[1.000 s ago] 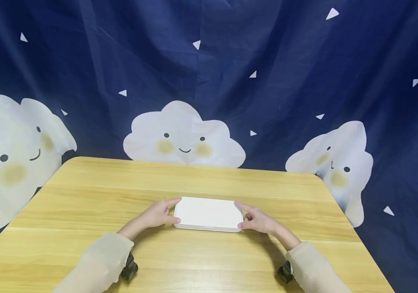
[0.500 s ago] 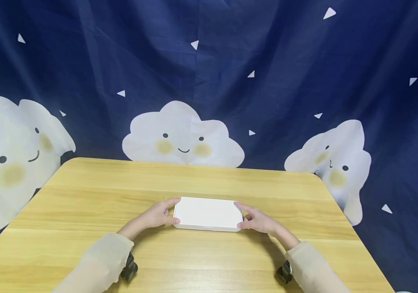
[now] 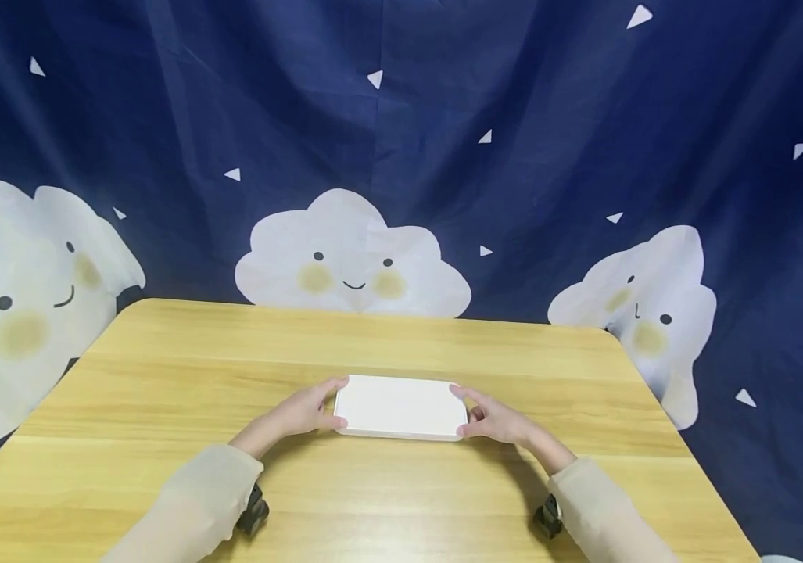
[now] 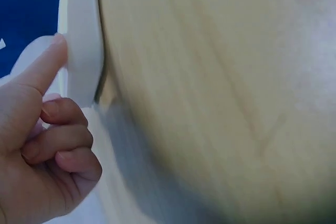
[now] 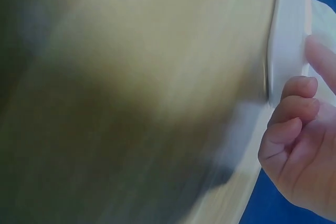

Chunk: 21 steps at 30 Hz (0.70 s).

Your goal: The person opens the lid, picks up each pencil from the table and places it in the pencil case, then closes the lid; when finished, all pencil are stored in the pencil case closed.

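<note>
A flat white rectangular box (image 3: 401,407) lies lengthwise across the wooden table, between my two hands. My left hand (image 3: 302,408) grips its left end, index finger at the far corner and thumb at the near corner. At the right end, my right hand (image 3: 498,421) holds the box the same way. The left wrist view shows the box's pale side wall (image 4: 84,35) with the thumb against it and the other fingers curled beside the end. A similar hold appears in the right wrist view, where the side wall (image 5: 289,30) stands close to the curled fingers.
The light wooden table (image 3: 401,500) has rounded far corners. Behind it hangs a dark blue curtain (image 3: 429,172) printed with smiling clouds and white triangles. Black wrist cameras sit under both beige sleeves, the left sleeve (image 3: 193,496) and the right sleeve (image 3: 605,508).
The head view has shifted very slightly. Both hands keep their hold at the ends of the box, which stays in about the same place.
</note>
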Available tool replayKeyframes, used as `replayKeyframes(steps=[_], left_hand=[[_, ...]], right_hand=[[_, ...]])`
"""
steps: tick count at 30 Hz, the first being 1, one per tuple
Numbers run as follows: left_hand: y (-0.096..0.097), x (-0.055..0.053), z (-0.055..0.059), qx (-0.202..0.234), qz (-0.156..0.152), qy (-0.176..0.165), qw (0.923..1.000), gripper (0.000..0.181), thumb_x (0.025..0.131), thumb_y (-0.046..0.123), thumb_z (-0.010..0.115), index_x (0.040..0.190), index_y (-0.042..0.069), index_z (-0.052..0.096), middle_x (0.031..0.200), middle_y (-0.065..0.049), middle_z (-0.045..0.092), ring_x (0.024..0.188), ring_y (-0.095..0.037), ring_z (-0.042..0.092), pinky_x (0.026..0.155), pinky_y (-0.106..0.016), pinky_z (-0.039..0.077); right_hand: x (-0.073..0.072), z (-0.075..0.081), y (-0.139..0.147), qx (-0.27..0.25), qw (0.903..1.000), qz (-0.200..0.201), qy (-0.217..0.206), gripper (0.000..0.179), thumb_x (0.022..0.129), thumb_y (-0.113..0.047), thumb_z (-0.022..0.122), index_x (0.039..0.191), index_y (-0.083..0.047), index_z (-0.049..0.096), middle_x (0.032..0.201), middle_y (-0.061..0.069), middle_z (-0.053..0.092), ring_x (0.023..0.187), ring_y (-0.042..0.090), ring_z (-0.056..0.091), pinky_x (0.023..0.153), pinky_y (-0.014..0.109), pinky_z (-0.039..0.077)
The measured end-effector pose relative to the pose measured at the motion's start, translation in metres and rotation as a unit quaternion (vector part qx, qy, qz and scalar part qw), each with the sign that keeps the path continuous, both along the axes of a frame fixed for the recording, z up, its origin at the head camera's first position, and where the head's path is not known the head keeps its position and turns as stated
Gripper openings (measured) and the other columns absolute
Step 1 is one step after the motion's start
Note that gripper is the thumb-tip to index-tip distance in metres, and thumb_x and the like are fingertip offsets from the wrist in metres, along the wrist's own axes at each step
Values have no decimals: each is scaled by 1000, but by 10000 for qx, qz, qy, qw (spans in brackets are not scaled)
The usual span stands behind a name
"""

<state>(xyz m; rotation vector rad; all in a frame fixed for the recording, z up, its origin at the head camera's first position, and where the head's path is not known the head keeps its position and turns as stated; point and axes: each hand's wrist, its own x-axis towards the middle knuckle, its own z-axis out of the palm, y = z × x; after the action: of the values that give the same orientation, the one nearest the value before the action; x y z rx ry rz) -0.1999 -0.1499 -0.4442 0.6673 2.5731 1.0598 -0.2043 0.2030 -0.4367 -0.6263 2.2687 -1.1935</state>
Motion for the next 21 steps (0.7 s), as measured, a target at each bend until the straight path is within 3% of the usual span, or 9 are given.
replayKeyframes(steps=[5, 21], left_hand=[[2, 1, 4, -169, 80, 82, 9998, 74, 81, 28, 68, 138, -1, 32, 52, 6, 32, 47, -8, 30, 44, -20, 29], [2, 1, 6, -112, 129, -73, 9998, 74, 81, 28, 68, 139, -1, 32, 53, 5, 32, 48, -9, 31, 45, -21, 30]], right_hand=[[-1, 2, 1, 61, 9999, 104, 51, 74, 85, -11, 64, 142, 3, 19, 59, -4, 37, 57, 6, 36, 54, 18, 32], [1, 1, 1, 197, 9998, 37, 50, 74, 86, -14, 62, 144, -2, 18, 61, -3, 37, 58, 8, 36, 55, 19, 32]])
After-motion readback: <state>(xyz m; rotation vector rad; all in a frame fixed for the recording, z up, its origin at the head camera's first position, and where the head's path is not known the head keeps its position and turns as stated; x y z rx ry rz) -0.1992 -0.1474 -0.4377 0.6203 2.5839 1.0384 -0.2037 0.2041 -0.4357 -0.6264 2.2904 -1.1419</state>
